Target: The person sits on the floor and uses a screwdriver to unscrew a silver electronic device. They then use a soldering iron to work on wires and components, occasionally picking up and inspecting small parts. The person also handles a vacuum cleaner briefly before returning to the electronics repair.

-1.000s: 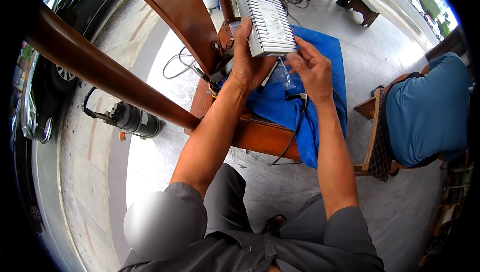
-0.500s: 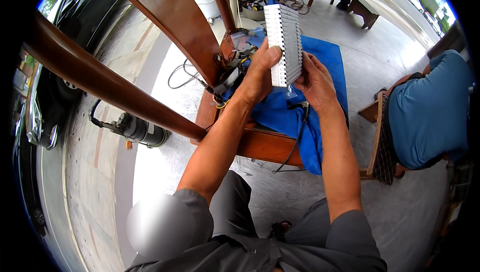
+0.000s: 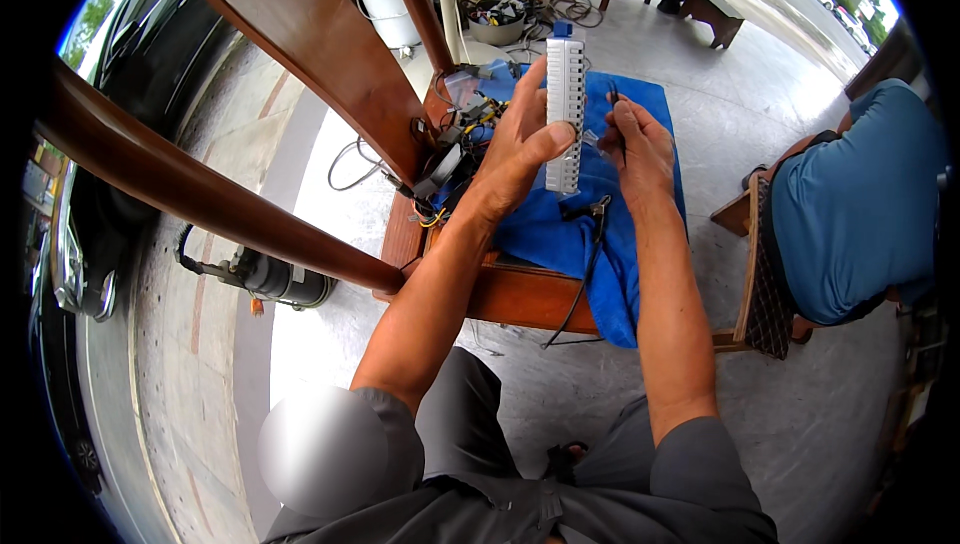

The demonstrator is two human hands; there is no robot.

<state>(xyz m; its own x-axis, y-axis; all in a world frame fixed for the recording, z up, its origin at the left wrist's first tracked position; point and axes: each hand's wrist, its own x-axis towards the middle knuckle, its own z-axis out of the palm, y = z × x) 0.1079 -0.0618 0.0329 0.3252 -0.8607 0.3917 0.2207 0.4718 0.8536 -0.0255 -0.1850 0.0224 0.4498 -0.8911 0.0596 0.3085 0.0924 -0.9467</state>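
My left hand [image 3: 522, 149] is closed around a long white slotted module [image 3: 563, 114], like a terminal block, with its thumb on the front face. The module stands upright, its row of dark slots facing right, and a small blue piece [image 3: 562, 31] shows at its top end. To the right and apart from it, my right hand [image 3: 643, 144] pinches a thin dark stick-like item [image 3: 614, 94], too small to name. Below both hands, a blue cloth [image 3: 540, 236] covers much of a wooden chair seat [image 3: 530, 299].
Tangled cables and small parts [image 3: 455, 144] lie at the seat's left side, by the chair's back. A black cable [image 3: 590, 264] hangs over the front edge. A black cylinder with a hose [image 3: 285, 279] stands on the floor at left. At right sits a person in blue [image 3: 850, 209].
My right hand has let go of the module and moved right, now pinching the thin dark item. The left hand has turned the module so a narrower face shows.
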